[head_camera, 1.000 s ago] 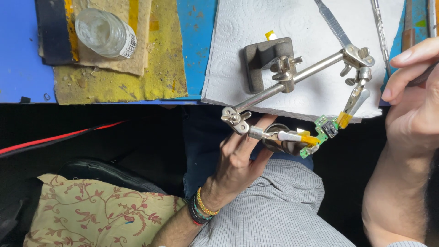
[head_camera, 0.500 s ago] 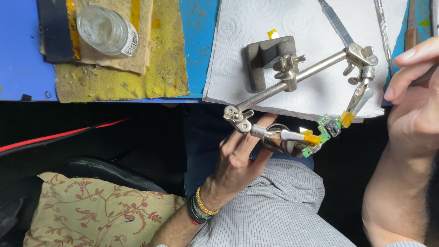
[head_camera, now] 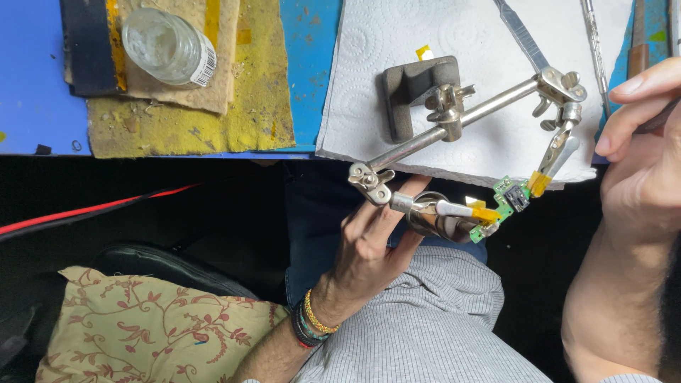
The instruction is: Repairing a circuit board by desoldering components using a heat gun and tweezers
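A metal helping-hands stand (head_camera: 454, 117) with a dark base sits on a white paper towel (head_camera: 397, 78). Its two yellow-tipped clips hold a small green circuit board (head_camera: 505, 202) past the table's near edge. My left hand (head_camera: 372, 245) reaches up from my lap, its fingers touching the left clip arm and a round dark object (head_camera: 433, 218) beneath it. My right hand (head_camera: 642, 159) is raised at the right edge with its fingers pinched on a thin tool (head_camera: 656, 120), just right of the board.
A clear glass jar (head_camera: 162, 44) lies on stained yellow cloths (head_camera: 198, 106) on the blue table (head_camera: 308, 64). Metal tweezers (head_camera: 521, 39) and tools lie at the towel's far side. A red cable (head_camera: 92, 209) and a patterned cushion (head_camera: 156, 326) lie below left.
The view has shifted slightly. My left hand stays on the clip arm and my right hand stays raised at the right edge.
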